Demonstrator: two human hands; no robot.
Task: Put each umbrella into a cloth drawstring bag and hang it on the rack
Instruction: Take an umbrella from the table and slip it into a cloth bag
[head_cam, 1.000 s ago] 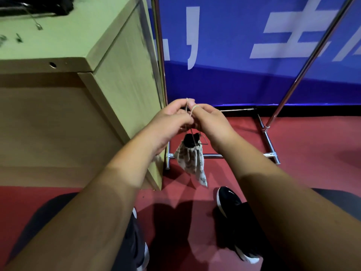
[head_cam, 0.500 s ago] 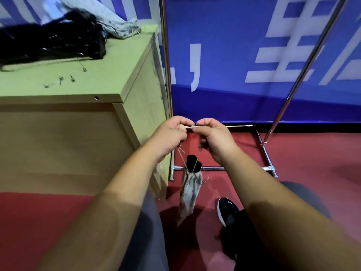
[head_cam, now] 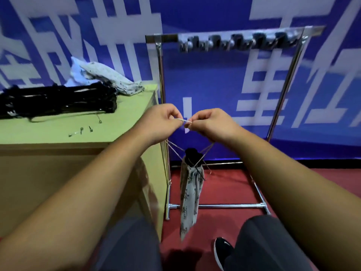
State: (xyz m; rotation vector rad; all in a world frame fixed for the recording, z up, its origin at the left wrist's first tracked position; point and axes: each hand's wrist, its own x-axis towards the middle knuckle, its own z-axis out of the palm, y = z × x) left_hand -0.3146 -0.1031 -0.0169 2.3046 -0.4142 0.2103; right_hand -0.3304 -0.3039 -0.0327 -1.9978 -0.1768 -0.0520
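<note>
**Inspector:** Surface and room?

**Assistant:** Red floor (head_cam: 230, 184) under a metal rack (head_cam: 214, 206), which stands before a blue banner (head_cam: 211, 81) bearing large white characters. A pale green table (head_cam: 121, 132) stands at the rack's left post; touching or just beside, I cannot tell. On the table, left of the rack, lie a heap of black umbrellas (head_cam: 58, 100), a pile of pale bags (head_cam: 105, 79) behind the heap, and a few small metal bits (head_cam: 81, 131).

**Inspector:** The task's item?

**Assistant:** One patterned bag (head_cam: 190, 194) hangs in front of the rack's lower left part, off the floor. The black end of an umbrella (head_cam: 192, 153) shows at its gathered mouth. Its cord (head_cam: 183, 120) runs up in two branches to the hands.

**Inspector:** The grip?

**Assistant:** Left hand (head_cam: 162, 122) and right hand (head_cam: 211, 124) are both closed, each pinching the cord between thumb and fingers. A short length is stretched taut between them, in front of the rack and below its top bar. The bag hangs by the cord alone.

**Inspector:** Hidden or unclear?

**Assistant:** The hooks (head_cam: 238, 44) on the rack's top bar are smeared by blur, so their number is unreadable. The table's left end and the banner's edges are cut off. What the metal bits are cannot be told. The forearms cover part of the table's front. A black shoe (head_cam: 221, 249) shows nearer than the rack's foot, partly behind a grey trouser leg (head_cam: 261, 247).
</note>
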